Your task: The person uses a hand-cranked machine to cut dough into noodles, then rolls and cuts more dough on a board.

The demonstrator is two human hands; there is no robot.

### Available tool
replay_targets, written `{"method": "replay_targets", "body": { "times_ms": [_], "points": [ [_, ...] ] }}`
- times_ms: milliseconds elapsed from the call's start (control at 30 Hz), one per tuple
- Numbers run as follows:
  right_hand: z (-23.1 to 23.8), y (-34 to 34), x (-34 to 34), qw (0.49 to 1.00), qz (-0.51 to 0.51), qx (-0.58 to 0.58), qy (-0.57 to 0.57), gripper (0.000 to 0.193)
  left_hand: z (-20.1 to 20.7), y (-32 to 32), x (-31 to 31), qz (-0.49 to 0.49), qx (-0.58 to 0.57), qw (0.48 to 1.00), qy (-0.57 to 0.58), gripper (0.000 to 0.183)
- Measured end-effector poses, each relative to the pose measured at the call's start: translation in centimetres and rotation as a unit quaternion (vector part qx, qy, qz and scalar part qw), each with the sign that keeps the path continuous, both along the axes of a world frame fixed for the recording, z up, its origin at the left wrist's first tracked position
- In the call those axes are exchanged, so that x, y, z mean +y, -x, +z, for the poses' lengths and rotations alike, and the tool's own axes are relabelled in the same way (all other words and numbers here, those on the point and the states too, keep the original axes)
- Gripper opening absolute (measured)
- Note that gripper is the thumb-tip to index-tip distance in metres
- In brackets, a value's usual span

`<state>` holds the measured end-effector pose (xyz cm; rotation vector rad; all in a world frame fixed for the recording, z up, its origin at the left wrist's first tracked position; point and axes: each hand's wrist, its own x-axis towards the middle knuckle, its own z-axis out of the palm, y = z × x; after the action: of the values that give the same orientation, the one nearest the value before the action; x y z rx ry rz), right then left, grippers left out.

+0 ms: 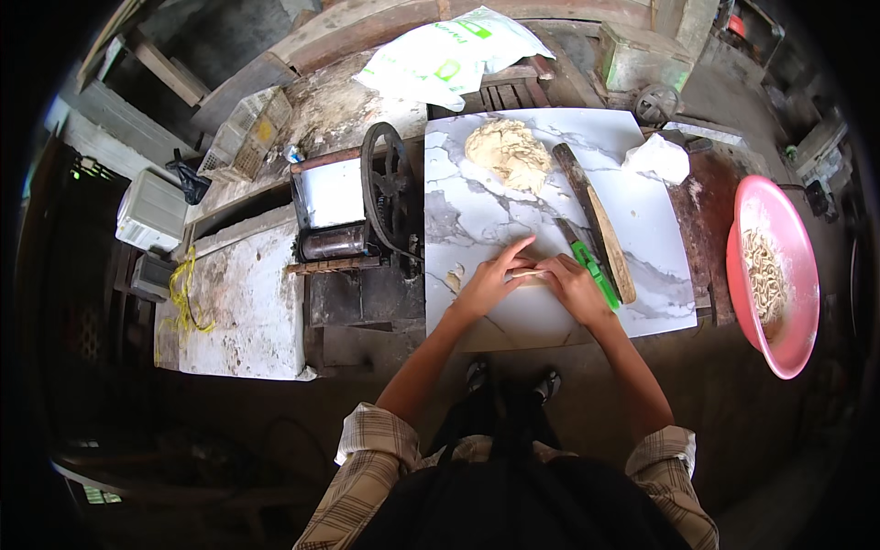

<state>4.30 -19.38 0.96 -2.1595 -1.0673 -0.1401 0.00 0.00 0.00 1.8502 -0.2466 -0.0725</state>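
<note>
Both my hands meet near the front edge of a white marble-patterned board (642, 220). Between them is a thin pale strip of dough (525, 274). My left hand (490, 282) pinches its left part, index finger raised. My right hand (570, 282) has its fingers closed over the other end. Just beyond the right hand lies a green-handled knife (596, 273), its dark blade toward the board's middle. A long dark wooden stick (596, 220) with a paler edge lies right of the knife. A big rough lump of dough (509, 156) rests at the far side. Small dough scraps (455, 277) lie beside my left hand.
A hand-cranked roller machine (335, 240) with a large wheel (385, 188) adjoins the board's left. On the right stands a pink basin (814, 275) holding dough strips (763, 275). A white plastic bag (658, 159) sits at the far right corner; a large white sack (458, 55) lies behind.
</note>
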Motion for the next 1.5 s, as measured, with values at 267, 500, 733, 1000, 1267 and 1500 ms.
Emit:
{"method": "replay_targets", "body": {
  "times_ms": [267,500,733,1000,1267,1500],
  "points": [
    [3.8,3.5,-1.0,0.990,-0.089,0.073,-0.081,0.017,4.3,0.4,-0.2,-0.068,0.023,0.996,0.056,0.041],
    [8.6,5.9,-5.2,0.790,-0.135,0.408,-0.437,0.031,12.1,-1.6,-6.8,-0.105,0.126,0.955,0.246,0.029],
    [11.9,10.4,-16.7,0.740,-0.151,0.458,-0.468,0.038,12.8,-1.4,-19.6,-0.163,0.180,0.932,0.269,0.037],
    [15.4,14.4,-36.8,0.741,-0.202,0.394,-0.504,0.044,16.1,-0.2,-40.7,-0.294,0.175,0.897,0.280,0.034],
    [19.4,11.7,-49.5,0.775,-0.196,0.325,-0.505,0.041,20.8,-1.7,-54.2,-0.316,-0.020,0.930,0.187,0.039],
    [17.3,4.2,-55.8,0.785,-0.174,0.348,-0.482,0.042,20.0,-9.6,-59.6,-0.376,-0.058,0.910,0.165,0.039]
  ]
}}
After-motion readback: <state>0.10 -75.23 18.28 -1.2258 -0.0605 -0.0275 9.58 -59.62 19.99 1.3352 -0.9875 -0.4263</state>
